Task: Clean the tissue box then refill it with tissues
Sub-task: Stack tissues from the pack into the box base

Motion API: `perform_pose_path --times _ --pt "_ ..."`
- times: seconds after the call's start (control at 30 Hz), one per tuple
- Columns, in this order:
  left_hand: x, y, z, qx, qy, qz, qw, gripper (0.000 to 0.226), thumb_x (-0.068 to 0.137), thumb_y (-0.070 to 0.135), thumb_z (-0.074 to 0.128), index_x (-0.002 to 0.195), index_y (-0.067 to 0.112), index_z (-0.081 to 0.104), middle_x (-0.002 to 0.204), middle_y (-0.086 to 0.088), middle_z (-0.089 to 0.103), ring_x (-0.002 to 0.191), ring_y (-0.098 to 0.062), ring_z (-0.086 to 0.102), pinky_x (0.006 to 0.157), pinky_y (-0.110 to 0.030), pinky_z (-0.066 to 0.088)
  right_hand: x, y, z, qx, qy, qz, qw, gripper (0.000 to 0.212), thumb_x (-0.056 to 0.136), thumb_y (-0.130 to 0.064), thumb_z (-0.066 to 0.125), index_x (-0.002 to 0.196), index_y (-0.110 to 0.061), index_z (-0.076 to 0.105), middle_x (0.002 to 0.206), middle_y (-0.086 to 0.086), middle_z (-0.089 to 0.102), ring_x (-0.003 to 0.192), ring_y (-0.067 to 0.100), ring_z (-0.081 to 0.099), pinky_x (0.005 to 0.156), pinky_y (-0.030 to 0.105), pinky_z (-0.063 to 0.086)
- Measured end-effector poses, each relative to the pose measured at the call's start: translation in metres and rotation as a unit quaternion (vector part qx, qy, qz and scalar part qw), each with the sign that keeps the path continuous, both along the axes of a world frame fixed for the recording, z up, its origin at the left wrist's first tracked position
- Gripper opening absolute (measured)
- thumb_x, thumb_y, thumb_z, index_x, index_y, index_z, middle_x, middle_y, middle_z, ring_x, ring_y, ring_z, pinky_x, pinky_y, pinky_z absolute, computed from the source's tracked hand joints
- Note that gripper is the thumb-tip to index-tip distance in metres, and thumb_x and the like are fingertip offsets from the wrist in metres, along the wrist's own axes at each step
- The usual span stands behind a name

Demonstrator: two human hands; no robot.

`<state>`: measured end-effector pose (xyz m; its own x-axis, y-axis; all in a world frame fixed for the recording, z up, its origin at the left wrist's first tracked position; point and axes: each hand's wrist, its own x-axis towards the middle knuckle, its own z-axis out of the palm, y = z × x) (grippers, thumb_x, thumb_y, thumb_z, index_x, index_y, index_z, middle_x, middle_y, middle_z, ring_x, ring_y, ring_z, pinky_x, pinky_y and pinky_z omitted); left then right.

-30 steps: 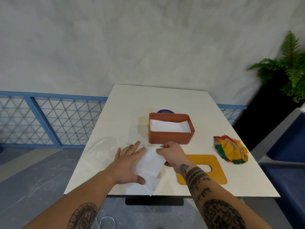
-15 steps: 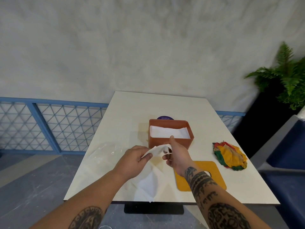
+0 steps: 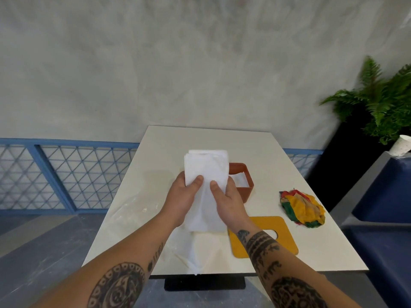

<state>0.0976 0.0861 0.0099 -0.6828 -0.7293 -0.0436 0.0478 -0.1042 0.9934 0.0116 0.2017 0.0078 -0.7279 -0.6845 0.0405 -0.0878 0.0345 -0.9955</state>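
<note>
tissues (image 3: 205, 172) in a white folded stack above the tabletop (image 3: 278, 174), gripped on both sides by left hand (image 3: 183, 196) and right hand (image 3: 226, 198), open orange tissue box (image 3: 246, 190) just behind

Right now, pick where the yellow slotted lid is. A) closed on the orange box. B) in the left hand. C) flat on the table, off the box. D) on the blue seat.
C: the yellow lid lies flat on the table, nearer than the open orange box, while the left hand and right hand hold the stack of tissues.
</note>
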Motion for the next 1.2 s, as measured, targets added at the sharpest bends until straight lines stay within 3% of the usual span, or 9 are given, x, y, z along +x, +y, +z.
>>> perform_pose_path --times 0.17,0.33,0.5,0.63,0.77,0.83,1.03,1.13,1.2 --pt "-0.008 -0.002 -0.002 0.134 0.045 0.023 0.99 0.035 0.098 0.047 0.063 0.123 0.023 0.065 0.115 -0.002 0.076 0.105 -0.025 0.074 0.091 -0.049 0.059 -0.003 -0.005 0.008 0.012 0.037 0.004 0.999 0.018 0.102 -0.047 0.049 0.118 -0.038 0.051 0.116 -0.018 0.066 0.105 -0.001 0.063 0.089 0.026 0.053" --pt "-0.02 -0.005 -0.003 0.16 0.032 0.019 0.986 0.038 0.095 0.048 0.066 0.122 0.02 0.065 0.112 -0.006 0.077 0.102 -0.03 0.075 0.091 -0.053 0.059 -0.018 -0.007 0.004 0.048 0.027 0.044 0.997 0.036 0.097 -0.057 0.049 0.126 -0.036 0.05 0.12 -0.019 0.065 0.11 0.001 0.063 0.096 0.035 0.054" --pt "-0.037 -0.007 -0.001 0.143 0.041 0.024 0.989 0.024 0.103 0.03 0.058 0.124 0.02 0.065 0.114 -0.004 0.077 0.103 -0.028 0.074 0.09 -0.049 0.059 -0.037 -0.008 0.006 0.063 -0.005 0.062 0.996 0.042 0.092 -0.045 0.065 0.13 -0.032 0.052 0.117 -0.016 0.069 0.105 0.004 0.068 0.09 0.034 0.058" --pt "-0.06 -0.015 0.007 0.173 0.081 0.067 0.979 0.02 0.104 0.028 0.057 0.12 0.022 0.067 0.112 -0.004 0.077 0.104 -0.029 0.073 0.086 -0.046 0.058 -0.066 -0.005 0.012 0.082 -0.011 0.038 0.996 0.033 0.089 -0.032 0.074 0.118 -0.025 0.059 0.108 -0.014 0.071 0.096 0.005 0.069 0.073 0.023 0.057" --pt "-0.087 -0.028 0.016 0.193 0.11 0.081 0.972 0.023 0.101 0.022 0.061 0.124 0.018 0.066 0.116 -0.007 0.076 0.111 -0.034 0.07 0.097 -0.056 0.055 -0.102 -0.005 0.012 0.077 -0.029 0.003 0.997 0.021 0.088 -0.024 0.075 0.106 -0.019 0.065 0.106 -0.001 0.072 0.096 0.021 0.07 0.08 0.042 0.062" --pt "-0.101 -0.034 0.019 0.199 0.125 0.081 0.969 0.027 0.099 0.013 0.06 0.124 0.017 0.067 0.118 -0.007 0.076 0.112 -0.034 0.069 0.097 -0.053 0.055 -0.122 -0.005 0.015 0.057 -0.023 -0.014 0.998 0.018 0.089 -0.019 0.073 0.105 -0.02 0.064 0.106 0.0 0.073 0.096 0.023 0.07 0.083 0.042 0.061" --pt "-0.131 -0.055 0.017 0.159 0.1 0.099 0.977 0.034 0.091 0.005 0.064 0.124 0.009 0.059 0.12 -0.02 0.07 0.107 -0.045 0.068 0.071 -0.054 0.059 -0.181 -0.005 0.026 0.032 -0.003 -0.035 0.999 0.022 0.089 -0.014 0.073 0.106 -0.026 0.066 0.098 -0.007 0.074 0.086 0.012 0.072 0.072 0.029 0.059" --pt "-0.136 -0.061 0.01 0.136 0.085 0.123 0.979 0.039 0.084 0.012 0.072 0.12 0.011 0.059 0.117 -0.019 0.069 0.104 -0.042 0.069 0.071 -0.061 0.06 -0.204 -0.009 0.025 0.055 0.028 -0.007 0.998 0.016 0.092 -0.014 0.068 0.102 -0.027 0.07 0.096 -0.009 0.075 0.084 0.011 0.071 0.067 0.024 0.057" --pt "-0.135 -0.064 0.004 0.101 0.053 0.134 0.984 0.037 0.081 0.011 0.073 0.116 0.016 0.062 0.116 -0.015 0.071 0.103 -0.038 0.07 0.071 -0.052 0.06 -0.215 -0.013 0.02 0.073 0.042 0.008 0.996 0.017 0.093 -0.015 0.065 0.101 -0.028 0.072 0.098 -0.01 0.074 0.087 0.012 0.07 0.067 0.023 0.056"
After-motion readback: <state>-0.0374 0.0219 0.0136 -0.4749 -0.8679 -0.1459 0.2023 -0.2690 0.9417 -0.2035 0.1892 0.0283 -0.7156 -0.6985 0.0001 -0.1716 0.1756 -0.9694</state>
